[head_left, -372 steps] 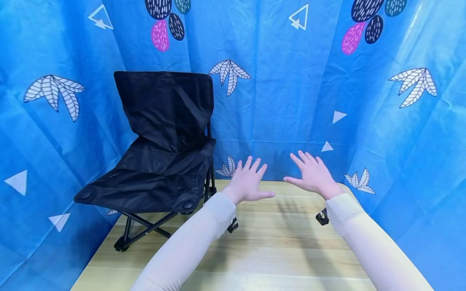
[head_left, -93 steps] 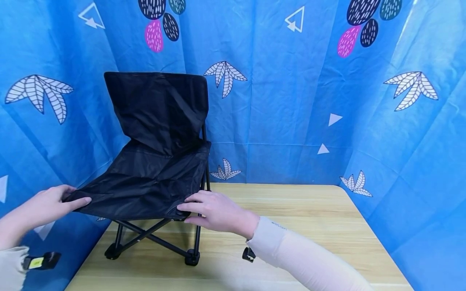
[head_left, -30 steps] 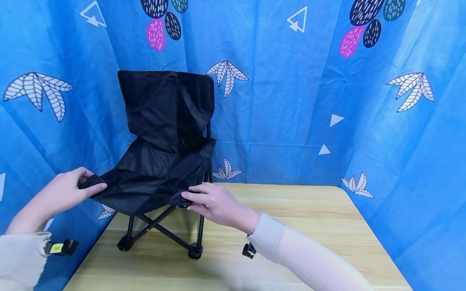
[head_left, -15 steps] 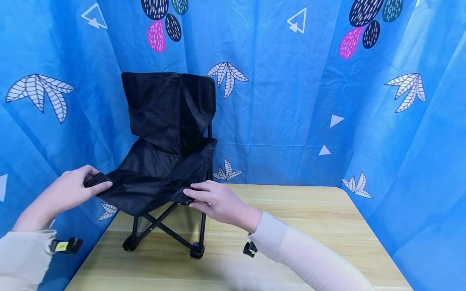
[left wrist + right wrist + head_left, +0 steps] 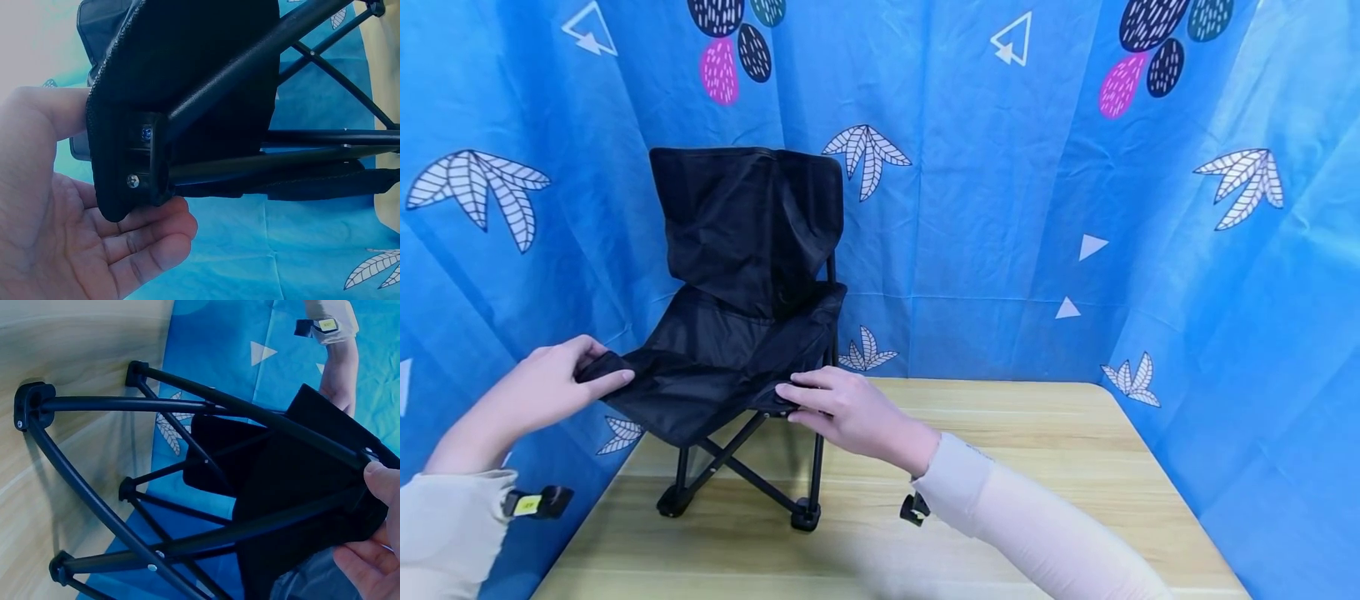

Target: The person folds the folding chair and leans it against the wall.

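Note:
A black folding camp chair (image 5: 722,233) stands upright at the left of the table, its fabric seat (image 5: 692,383) sagging and creased between the hands. My left hand (image 5: 538,396) grips the seat's front left corner, thumb on top. In the left wrist view, its fingers (image 5: 156,244) curl beneath the corner, beside a plastic bracket (image 5: 159,156) with screws. At the front right corner, my right hand (image 5: 861,421) holds the seat edge between thumb and fingers. From below, the right wrist view shows the crossed leg tubes (image 5: 94,494) and the right thumb (image 5: 381,481) at the corner joint.
The chair's feet (image 5: 806,515) rest on a light wood table (image 5: 1022,483). A blue patterned curtain (image 5: 985,208) hangs round the back and both sides, close behind the chair. Small black devices (image 5: 915,508) are strapped at both wrists.
Both hands, earlier free and spread, have taken the seat's front corners. The left corner has moved right and up, the seat is narrower and the front feet closer. Little differs over the last half second.

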The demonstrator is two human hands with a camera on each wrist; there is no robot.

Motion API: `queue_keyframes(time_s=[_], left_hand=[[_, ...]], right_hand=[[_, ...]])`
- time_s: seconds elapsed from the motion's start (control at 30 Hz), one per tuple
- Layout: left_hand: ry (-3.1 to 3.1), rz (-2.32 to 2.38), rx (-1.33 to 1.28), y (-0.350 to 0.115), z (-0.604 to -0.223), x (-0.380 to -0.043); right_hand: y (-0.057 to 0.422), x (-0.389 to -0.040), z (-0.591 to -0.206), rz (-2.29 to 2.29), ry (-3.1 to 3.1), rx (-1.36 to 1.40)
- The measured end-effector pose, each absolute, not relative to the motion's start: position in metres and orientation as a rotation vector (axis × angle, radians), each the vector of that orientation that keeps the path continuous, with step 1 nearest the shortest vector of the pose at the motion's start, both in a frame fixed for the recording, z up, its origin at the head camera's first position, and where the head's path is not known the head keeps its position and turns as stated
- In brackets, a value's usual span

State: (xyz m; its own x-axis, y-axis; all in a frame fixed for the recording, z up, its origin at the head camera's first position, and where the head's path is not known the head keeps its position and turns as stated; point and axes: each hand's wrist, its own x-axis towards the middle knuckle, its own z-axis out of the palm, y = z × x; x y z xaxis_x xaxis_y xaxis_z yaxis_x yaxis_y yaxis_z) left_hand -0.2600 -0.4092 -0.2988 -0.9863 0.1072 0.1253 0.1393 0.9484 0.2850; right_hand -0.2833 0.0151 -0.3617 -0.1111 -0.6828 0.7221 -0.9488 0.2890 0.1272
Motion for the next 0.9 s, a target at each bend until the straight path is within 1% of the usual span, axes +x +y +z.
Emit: queue_keyframes(time_s=[0.9], left_hand=[[-2.962,-0.453,-0.256,-0.385,-0.288,-0.258]], right_hand=[[0.017,-0.283,-0.351,0.5,-1.859,1.431]])
